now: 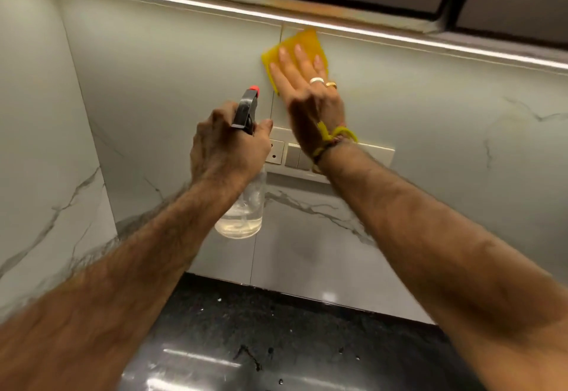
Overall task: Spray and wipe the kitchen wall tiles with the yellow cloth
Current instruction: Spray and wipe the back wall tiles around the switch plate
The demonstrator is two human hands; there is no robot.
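— Pressing flat against the wall tiles (430, 107), upper centre of the frame: that's the right hand (307, 89), yes?

— Yes. Its fingers (287, 58) are stretched out and spread, palm down on the yellow cloth (302, 41), pinning it to the tile rather than gripping it. The cloth sits just under the lit strip (184, 1) beneath the cabinets, straddling a vertical grout line.

— Anything on that hand?

— Two rings (319, 81) and a yellow thread band (335, 137) at the wrist.

— And the left hand (227, 150)?

— Centre of the frame, curled closed around the neck of a clear spray bottle (246, 212). The black trigger head (246, 110) with its red nozzle tip (254, 88) points up toward the wall, near the cloth's lower left corner. Whether a finger is squeezing the trigger, I cannot tell.

— What's in the bottle?

— A little clear liquid pooled at the bottom; the body hangs below the fist.

— Behind the hands?

— A switch and socket plate (282, 152) on the wall, partly hidden by both wrists. Grey-veined marble pattern runs across the tiles at left and lower centre.

— Below?

— A glossy black countertop (276, 329) fills the lower middle, with a few small specks on it.
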